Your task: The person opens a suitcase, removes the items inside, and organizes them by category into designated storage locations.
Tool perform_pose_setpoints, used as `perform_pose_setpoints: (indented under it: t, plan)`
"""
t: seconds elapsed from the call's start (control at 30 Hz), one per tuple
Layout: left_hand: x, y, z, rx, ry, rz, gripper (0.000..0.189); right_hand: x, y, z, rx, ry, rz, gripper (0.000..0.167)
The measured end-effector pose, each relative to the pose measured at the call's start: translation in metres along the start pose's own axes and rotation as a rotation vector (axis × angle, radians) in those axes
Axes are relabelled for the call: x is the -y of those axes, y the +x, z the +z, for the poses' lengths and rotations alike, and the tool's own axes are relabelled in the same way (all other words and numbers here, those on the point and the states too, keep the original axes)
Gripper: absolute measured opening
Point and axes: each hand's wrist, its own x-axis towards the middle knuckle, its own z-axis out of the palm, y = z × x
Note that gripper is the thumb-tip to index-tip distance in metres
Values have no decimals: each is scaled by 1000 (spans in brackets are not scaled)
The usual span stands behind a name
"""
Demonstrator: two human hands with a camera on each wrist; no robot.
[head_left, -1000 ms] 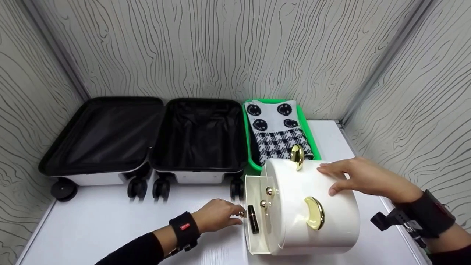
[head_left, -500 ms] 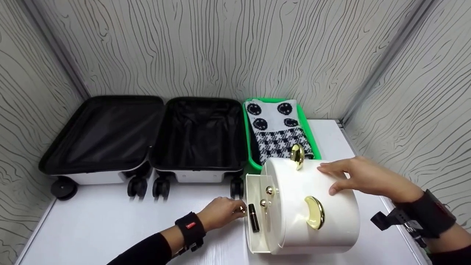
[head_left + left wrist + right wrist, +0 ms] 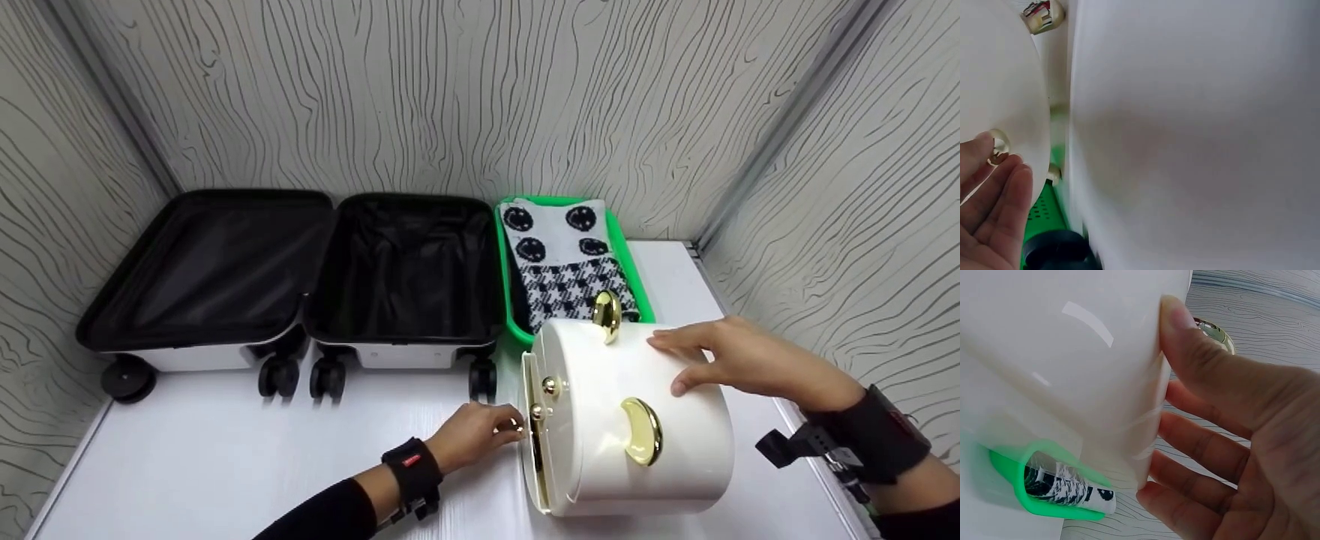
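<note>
A glossy white cosmetics organizer [image 3: 682, 465] stands on the table at the front right, with gold crescent handles [image 3: 643, 431] and drawers with round gold knobs. Its lowest drawer [image 3: 529, 450] sticks out by a narrow gap, through which part of a black lipstick-like tube [image 3: 537, 446] shows. My left hand [image 3: 469, 435] pinches that drawer's gold knob [image 3: 999, 147] between thumb and fingers. On the organizer's curved top lies my right hand [image 3: 724, 360]. In the right wrist view its fingertips [image 3: 1171, 391] and thumb press against the white shell, holding nothing else.
Behind the organizer is a green basket [image 3: 634, 277] with patterned black-and-white cloth [image 3: 574, 255]. An open suitcase with black lining [image 3: 409, 277] lies to its left, its lid half [image 3: 225, 270] spread farther left. Wheels [image 3: 277, 375] stick out toward the front. Wood-patterned walls surround the table.
My left hand has moved right, pushing the lowest drawer inward by its knob until the tube inside is mostly hidden. My right hand has stayed on the organizer.
</note>
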Motion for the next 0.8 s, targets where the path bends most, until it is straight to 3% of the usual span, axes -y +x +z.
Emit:
perform_pose_setpoints:
  t: [0.33, 0.57, 0.67, 0.8]
  plan:
    - [-6, 10, 11, -13, -54, -53, 17, 1, 1, 0, 10, 6, 39, 69]
    - [-8, 9, 5, 17, -13, -46, 23, 1, 1, -1, 11, -4, 25, 70]
    - [-10, 7, -4, -34, -14, -43, 26, 1, 1, -1, 18, -21, 9, 70]
    - [-22, 3, -23, -184, -45, -6, 30, 4, 0, -5, 31, -20, 18, 71]
